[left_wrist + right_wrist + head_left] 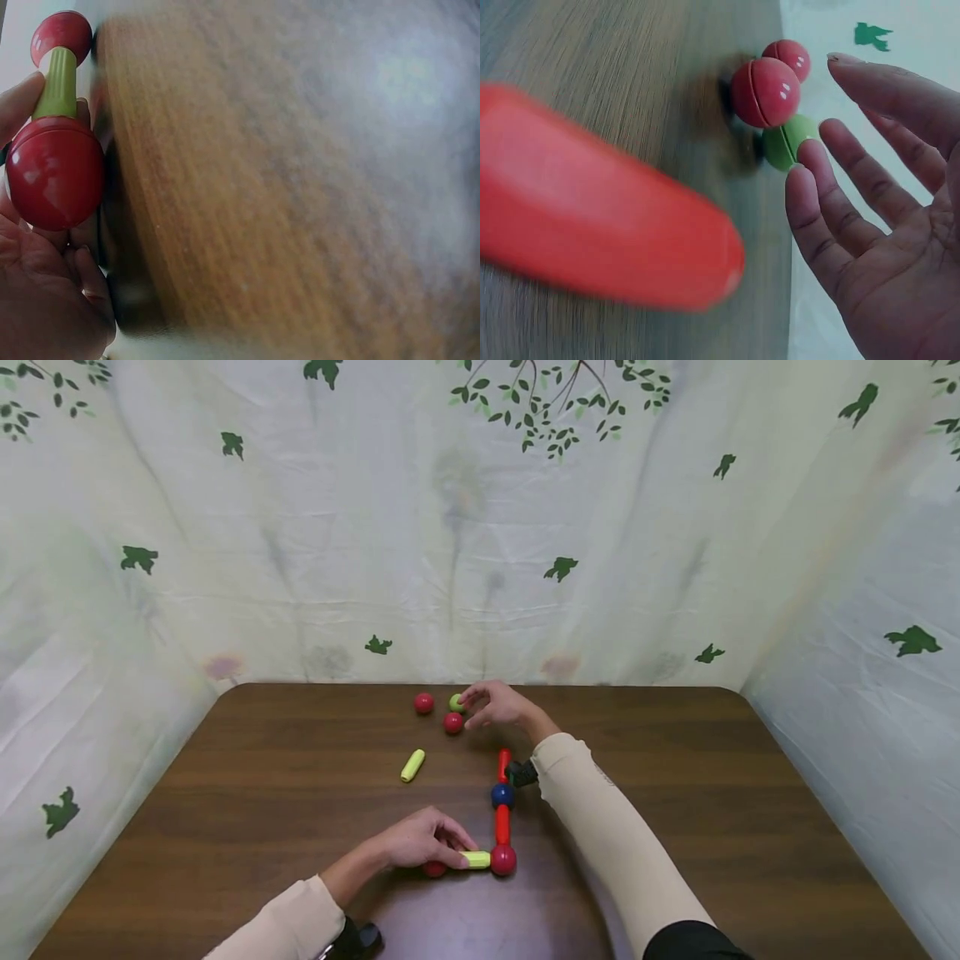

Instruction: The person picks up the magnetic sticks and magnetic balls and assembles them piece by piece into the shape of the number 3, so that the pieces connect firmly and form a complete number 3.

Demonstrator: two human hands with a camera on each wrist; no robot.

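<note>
My left hand (pixel 423 842) pinches a yellow-green rod (pixel 477 860) between thumb and fingers near the table's front. One end of the rod meets a red ball (pixel 503 860); at its other end is a second red ball (pixel 56 176), partly under the hand in the head view. From the first ball a red rod (pixel 502 825), a blue ball (pixel 502 795) and another red rod (pixel 504 765) run away in a line. My right hand (pixel 498 703) hovers with spread fingers beside a green ball (pixel 789 142) and a red ball (pixel 765 93), holding nothing.
Another red ball (pixel 423 703) lies at the back of the brown table (pixel 300 793). A loose yellow-green rod (pixel 412 766) rests left of the joined line. White cloth (pixel 360 527) printed with leaves hangs behind the table's far edge and along both sides.
</note>
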